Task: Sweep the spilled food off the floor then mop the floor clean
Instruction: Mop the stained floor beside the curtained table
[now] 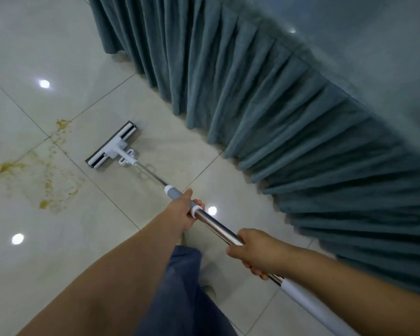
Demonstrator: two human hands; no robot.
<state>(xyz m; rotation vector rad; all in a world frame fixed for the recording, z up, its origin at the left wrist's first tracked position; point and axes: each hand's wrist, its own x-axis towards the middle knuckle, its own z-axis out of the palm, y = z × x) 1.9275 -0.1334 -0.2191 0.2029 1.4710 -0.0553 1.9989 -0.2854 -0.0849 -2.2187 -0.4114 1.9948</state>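
A flat mop with a white and dark head (112, 145) lies on the pale tiled floor (58, 251), and its steel handle (218, 226) runs back towards me. My left hand (183, 210) grips the handle at the grey collar. My right hand (255, 252) grips the steel shaft further back, above the white end grip. Yellow-brown smears of spilled food (46, 180) spread over the tiles to the left of the mop head, with a gap between them and the head.
A table draped in a pleated blue-grey cloth (289, 117) fills the right side, its skirt reaching the floor just right of the mop. My blue trouser leg (180, 287) and a pale shoe (207, 275) are below the handle. Glossy tiles stretch away to the left.
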